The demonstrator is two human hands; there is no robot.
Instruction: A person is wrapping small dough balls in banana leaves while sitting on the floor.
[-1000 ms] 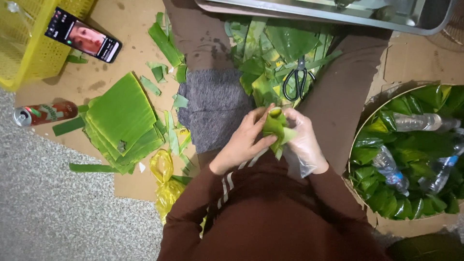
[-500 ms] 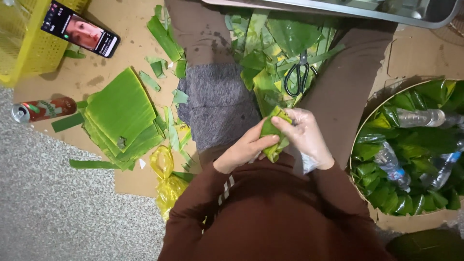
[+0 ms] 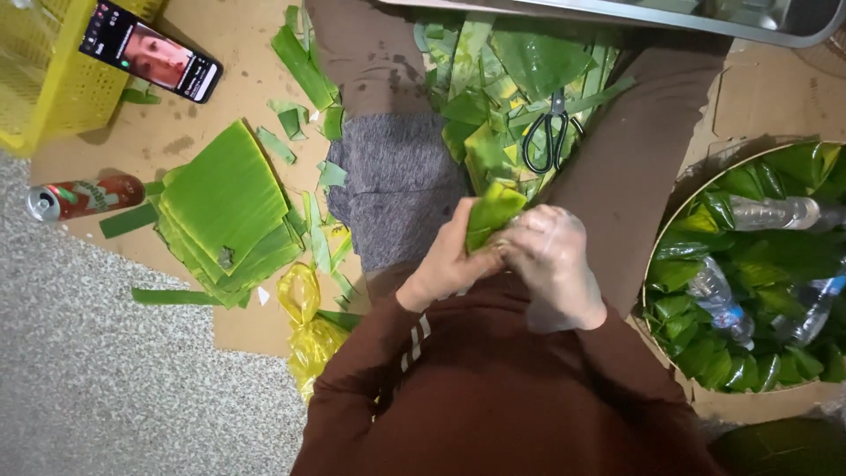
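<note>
Leaf parcel (image 3: pixel 492 214) — clasped by both hands.

The folded leaf packet (image 3: pixel 492 214) is mostly covered by the two hands, so its lower part cannot be seen. The yellow basket (image 3: pixel 40 97) and the metal tray (image 3: pixel 705 19) are cut by the picture's edge. The round basket (image 3: pixel 670 229) of leaves runs off the right edge.

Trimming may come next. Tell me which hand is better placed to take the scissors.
Probably the right hand: the scissors lie on the leaf scraps straight ahead of it, while the left hand sits farther off. Both hands grip the folded leaf, so one must let go.
</note>
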